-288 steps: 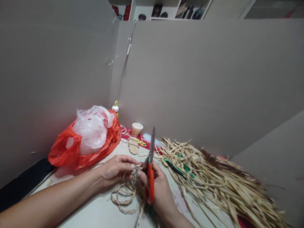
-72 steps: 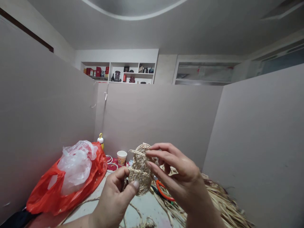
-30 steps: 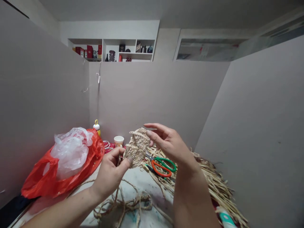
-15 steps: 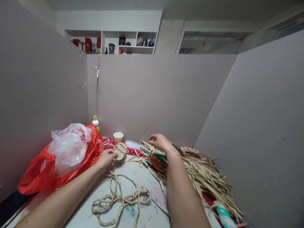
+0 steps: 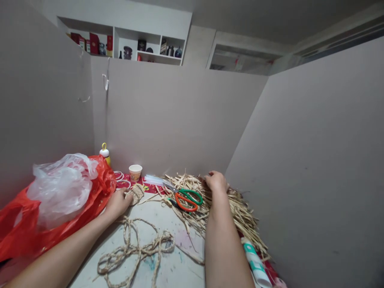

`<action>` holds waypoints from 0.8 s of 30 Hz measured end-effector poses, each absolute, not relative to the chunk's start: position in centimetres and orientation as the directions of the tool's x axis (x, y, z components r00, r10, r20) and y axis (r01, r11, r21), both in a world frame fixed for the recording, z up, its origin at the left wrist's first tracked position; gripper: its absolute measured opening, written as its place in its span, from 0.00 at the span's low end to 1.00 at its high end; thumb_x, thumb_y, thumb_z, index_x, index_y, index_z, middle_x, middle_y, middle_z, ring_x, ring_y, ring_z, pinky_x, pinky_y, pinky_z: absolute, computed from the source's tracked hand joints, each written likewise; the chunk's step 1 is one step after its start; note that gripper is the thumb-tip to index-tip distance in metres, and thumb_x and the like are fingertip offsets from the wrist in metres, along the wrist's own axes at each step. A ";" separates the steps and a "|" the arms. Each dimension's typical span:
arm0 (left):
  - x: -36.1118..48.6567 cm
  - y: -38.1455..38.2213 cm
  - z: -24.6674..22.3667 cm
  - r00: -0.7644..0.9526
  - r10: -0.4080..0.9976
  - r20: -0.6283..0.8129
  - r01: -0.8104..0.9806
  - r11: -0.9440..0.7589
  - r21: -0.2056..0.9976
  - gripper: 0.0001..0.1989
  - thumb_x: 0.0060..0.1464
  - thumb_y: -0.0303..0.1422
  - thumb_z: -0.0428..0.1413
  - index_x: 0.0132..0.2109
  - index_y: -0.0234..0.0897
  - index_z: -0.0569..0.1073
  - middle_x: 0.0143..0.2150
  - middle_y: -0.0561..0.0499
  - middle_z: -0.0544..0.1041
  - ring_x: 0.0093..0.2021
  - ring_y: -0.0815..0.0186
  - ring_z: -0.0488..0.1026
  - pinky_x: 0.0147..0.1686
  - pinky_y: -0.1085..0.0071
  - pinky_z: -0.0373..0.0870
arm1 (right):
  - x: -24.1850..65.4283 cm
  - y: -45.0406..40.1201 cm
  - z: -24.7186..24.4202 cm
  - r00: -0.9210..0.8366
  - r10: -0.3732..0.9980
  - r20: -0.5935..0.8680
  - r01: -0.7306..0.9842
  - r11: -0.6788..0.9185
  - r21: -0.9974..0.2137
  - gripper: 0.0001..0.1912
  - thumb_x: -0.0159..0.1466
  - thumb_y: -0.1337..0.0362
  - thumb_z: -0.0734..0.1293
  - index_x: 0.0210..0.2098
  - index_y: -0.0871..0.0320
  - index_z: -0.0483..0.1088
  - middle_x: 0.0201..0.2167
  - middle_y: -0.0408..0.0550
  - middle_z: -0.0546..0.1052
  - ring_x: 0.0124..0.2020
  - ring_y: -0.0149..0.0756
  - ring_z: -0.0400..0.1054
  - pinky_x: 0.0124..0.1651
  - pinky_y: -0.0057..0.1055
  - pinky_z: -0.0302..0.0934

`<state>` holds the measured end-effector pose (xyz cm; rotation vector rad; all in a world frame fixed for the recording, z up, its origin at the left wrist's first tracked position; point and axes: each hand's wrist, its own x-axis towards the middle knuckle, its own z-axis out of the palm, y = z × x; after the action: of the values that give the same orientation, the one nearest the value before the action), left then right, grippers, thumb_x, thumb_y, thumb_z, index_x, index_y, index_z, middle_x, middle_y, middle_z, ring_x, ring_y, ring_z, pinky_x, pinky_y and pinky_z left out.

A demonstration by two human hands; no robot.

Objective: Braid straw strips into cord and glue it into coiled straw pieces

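Far left on the tabletop [image 5: 163, 221], a woven straw piece [image 5: 138, 193] is grasped by the left hand [image 5: 117, 205] | right hand [image 5: 216, 182] seen at straw bundle [image 5: 241, 214], grip unclear | strands best eased clear of scissors [image 5: 176, 191].

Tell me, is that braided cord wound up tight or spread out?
Spread out: the braided cord lies in loose, uneven loops, with the tabletop showing between them.

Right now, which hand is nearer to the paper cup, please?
Left. The left hand is just in front of the paper cup, slightly to its left, holding the small woven piece; the right hand is farther off, to the right, at the straw pile.
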<state>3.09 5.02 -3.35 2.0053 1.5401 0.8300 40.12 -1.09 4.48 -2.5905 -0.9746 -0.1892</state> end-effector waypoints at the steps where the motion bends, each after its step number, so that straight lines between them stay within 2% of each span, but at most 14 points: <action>1: 3.0 4.9 -3.2 0.170 0.965 0.198 0.710 -0.259 0.655 0.18 0.54 0.38 0.52 0.48 0.34 0.74 0.35 0.45 0.80 0.36 0.58 0.76 0.35 0.70 0.66 | 40.2 -0.9 4.3 0.745 0.622 0.242 0.667 -0.692 -0.276 0.16 0.67 0.60 0.64 0.52 0.58 0.67 0.52 0.52 0.71 0.47 0.40 0.69 0.47 0.43 0.67; 5: 2.6 4.3 -2.3 0.120 0.947 0.296 0.801 -0.269 0.536 0.22 0.57 0.40 0.50 0.56 0.36 0.69 0.50 0.39 0.77 0.48 0.50 0.74 0.44 0.61 0.66 | 39.6 0.2 3.3 0.665 0.698 0.267 0.747 -0.630 -0.212 0.16 0.67 0.60 0.64 0.52 0.58 0.67 0.52 0.52 0.70 0.47 0.40 0.69 0.47 0.43 0.67; 7: 2.7 3.9 -2.0 0.136 0.924 0.357 0.811 -0.311 0.495 0.22 0.58 0.39 0.49 0.57 0.37 0.69 0.54 0.39 0.75 0.53 0.51 0.71 0.48 0.60 0.65 | 38.8 0.9 2.7 0.609 0.741 0.284 0.793 -0.583 -0.178 0.16 0.66 0.60 0.64 0.53 0.58 0.67 0.52 0.52 0.70 0.47 0.41 0.69 0.47 0.44 0.67; 9: 2.9 3.3 -1.9 0.177 0.896 0.407 0.803 -0.370 0.467 0.21 0.59 0.37 0.48 0.57 0.38 0.69 0.56 0.43 0.74 0.55 0.54 0.70 0.51 0.62 0.64 | 38.1 1.6 1.9 0.566 0.770 0.295 0.823 -0.547 -0.153 0.17 0.66 0.60 0.64 0.53 0.58 0.66 0.52 0.52 0.70 0.47 0.41 0.69 0.47 0.44 0.67; 12: 3.4 2.5 -2.2 0.256 0.842 0.474 0.778 -0.470 0.416 0.22 0.60 0.37 0.48 0.60 0.40 0.67 0.53 0.45 0.76 0.50 0.58 0.74 0.49 0.65 0.66 | 37.2 2.4 0.5 0.547 0.774 0.318 0.835 -0.529 -0.151 0.17 0.66 0.60 0.64 0.53 0.59 0.66 0.52 0.52 0.71 0.47 0.41 0.69 0.47 0.44 0.67; 15: 3.8 2.2 -2.7 0.339 0.747 0.571 0.739 -0.588 0.329 0.25 0.59 0.36 0.49 0.63 0.37 0.62 0.50 0.42 0.77 0.47 0.57 0.75 0.47 0.63 0.69 | 37.2 2.7 -0.1 0.565 0.742 0.361 0.824 -0.532 -0.196 0.17 0.66 0.60 0.64 0.53 0.59 0.66 0.51 0.52 0.71 0.47 0.41 0.69 0.47 0.44 0.67; 19: 3.9 2.6 -3.2 0.365 0.646 0.670 0.704 -0.663 0.255 0.27 0.58 0.34 0.51 0.63 0.32 0.60 0.57 0.37 0.72 0.53 0.52 0.71 0.51 0.56 0.67 | 38.3 2.5 0.8 0.584 0.672 0.455 0.811 -0.496 -0.309 0.16 0.66 0.60 0.64 0.52 0.58 0.67 0.52 0.52 0.71 0.47 0.40 0.69 0.47 0.43 0.67; 24: 3.9 2.8 -3.4 0.370 0.616 0.696 0.701 -0.677 0.226 0.27 0.57 0.33 0.51 0.62 0.31 0.62 0.57 0.36 0.71 0.55 0.51 0.69 0.53 0.54 0.66 | 38.8 2.4 1.9 0.591 0.527 0.611 0.805 -0.339 -0.487 0.15 0.67 0.60 0.64 0.52 0.58 0.67 0.51 0.52 0.71 0.46 0.39 0.70 0.46 0.42 0.67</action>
<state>3.87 2.84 -3.41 2.6873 1.2967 1.2858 38.77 2.36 1.92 -2.0252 -1.0565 -0.4445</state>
